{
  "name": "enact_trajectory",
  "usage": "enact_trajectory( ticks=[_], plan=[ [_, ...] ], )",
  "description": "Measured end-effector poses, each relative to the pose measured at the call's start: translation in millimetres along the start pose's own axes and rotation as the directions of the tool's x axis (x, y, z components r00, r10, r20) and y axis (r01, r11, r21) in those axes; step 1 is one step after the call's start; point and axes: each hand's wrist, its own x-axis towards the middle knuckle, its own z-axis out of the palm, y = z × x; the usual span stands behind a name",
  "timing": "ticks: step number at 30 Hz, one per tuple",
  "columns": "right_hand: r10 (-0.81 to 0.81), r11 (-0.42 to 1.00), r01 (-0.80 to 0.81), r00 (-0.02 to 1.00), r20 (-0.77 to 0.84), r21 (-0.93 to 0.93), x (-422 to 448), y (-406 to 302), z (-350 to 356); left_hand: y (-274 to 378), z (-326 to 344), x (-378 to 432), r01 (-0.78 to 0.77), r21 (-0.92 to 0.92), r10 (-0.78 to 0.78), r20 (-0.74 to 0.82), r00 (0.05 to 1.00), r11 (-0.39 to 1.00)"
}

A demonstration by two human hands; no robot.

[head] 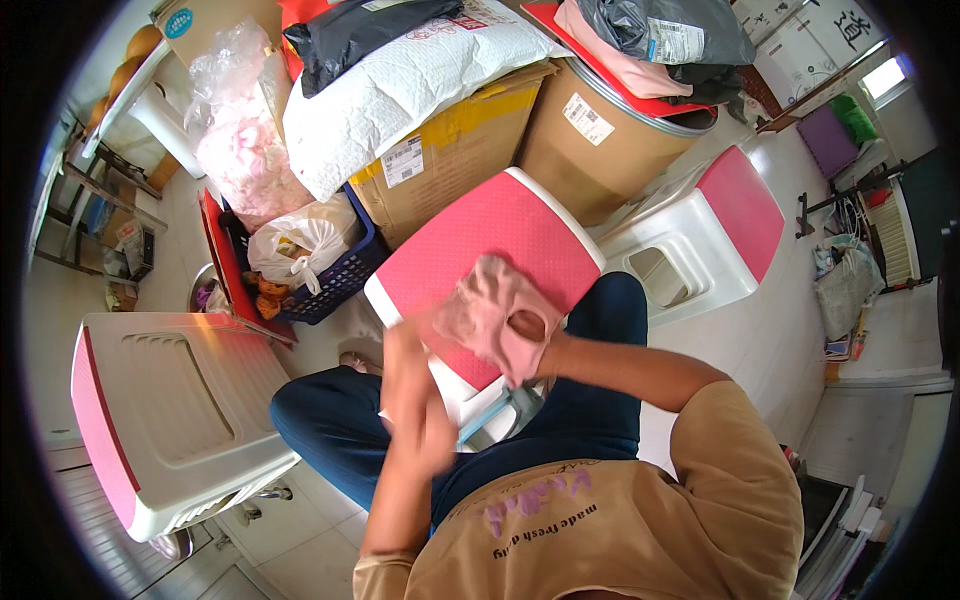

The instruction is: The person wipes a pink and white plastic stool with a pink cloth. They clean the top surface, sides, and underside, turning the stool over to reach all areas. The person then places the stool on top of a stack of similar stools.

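A stool with a pink textured top [480, 232] and white rim stands before me, between my knees. Over it, a piece of soft pink fabric [499, 307] with an oval hole covers my right hand [527, 325]; skin shows through the hole. The fabric hides how the fingers lie. My left hand [412, 397] is raised at the stool's near left edge, blurred, beside the fabric; a small white bit shows at its side. Its grip is unclear. Below the fabric, near my lap, lies a grey-blue object [499, 420], partly hidden.
A similar stool [187, 375] lies on its side at left; another [682, 232] is at right. Beyond are a navy basket [330, 289] with bags, a cardboard box [457, 135] under a white parcel [397, 97], and a brown drum [600, 157] with parcels on top.
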Motion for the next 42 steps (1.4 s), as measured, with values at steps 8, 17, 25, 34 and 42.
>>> enact_trajectory(
  ticks=[8, 17, 25, 34, 42],
  plan=[
    [0.596, 0.650, -0.577, 0.791, 0.139, 0.495, 50, 114, -3, -159, 52, 2, 0.173, 0.834, -0.262, -0.035, 0.964, 0.525],
    [0.402, 0.901, -0.342, 0.890, -0.216, 0.267, 68, 111, -53, -156, 65, 3, 0.125, 0.951, -0.376, -0.011, 0.927, 0.282],
    [0.334, 0.875, -0.409, 0.897, -0.288, -0.260, 26, 129, -49, -164, 68, 1, 0.098, 0.966, -0.376, 0.000, 0.926, 0.240],
    [0.698, 0.691, -0.411, 0.594, -0.400, 0.595, -35, 113, -74, -159, 75, 3, 0.080, 0.974, -0.355, 0.001, 0.935, 0.214],
    [0.375, 0.629, -0.771, 0.195, -0.906, 0.094, -59, 66, 11, -162, 66, -4, 0.078, 0.985, -0.378, -0.014, 0.926, 0.156]
  ],
)
